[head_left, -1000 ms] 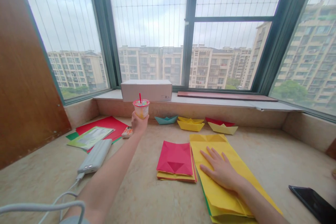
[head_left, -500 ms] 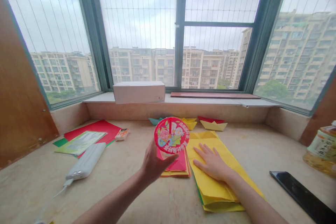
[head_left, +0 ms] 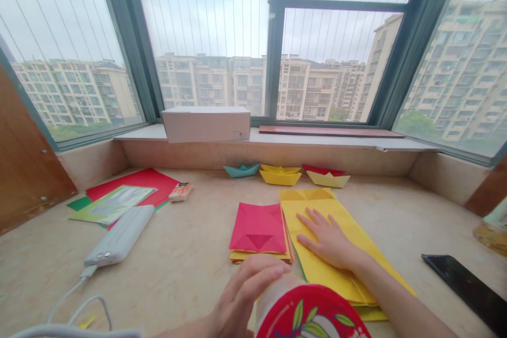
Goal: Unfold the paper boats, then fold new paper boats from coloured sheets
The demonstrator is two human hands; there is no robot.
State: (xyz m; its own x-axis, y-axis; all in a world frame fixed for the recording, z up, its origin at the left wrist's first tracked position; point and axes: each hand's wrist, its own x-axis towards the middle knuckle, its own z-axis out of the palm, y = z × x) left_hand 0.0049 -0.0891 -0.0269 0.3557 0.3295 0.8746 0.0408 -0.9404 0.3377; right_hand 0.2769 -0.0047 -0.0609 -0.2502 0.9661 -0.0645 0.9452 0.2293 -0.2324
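My left hand (head_left: 245, 296) is wrapped round a drink cup (head_left: 309, 314) with a red printed lid, held very close to the camera at the bottom of the view. My right hand (head_left: 328, 240) lies flat, fingers spread, on a stack of yellow paper sheets (head_left: 352, 274). Just left of that stack sits a folded pink paper (head_left: 258, 227) on top of yellow folded pieces. Several paper boats (head_left: 283, 175), teal, yellow and red, stand in a row against the far ledge.
A white power bank (head_left: 121, 235) with its cable lies at the left, beside red and green sheets (head_left: 130, 195). A white box (head_left: 206, 123) rests on the windowsill. A black phone (head_left: 465, 290) and a bottle (head_left: 493, 229) sit at the right.
My left hand has carried the cup from the far ledge back toward the camera, until it fills the bottom edge. My right hand has stayed flat on the yellow paper.
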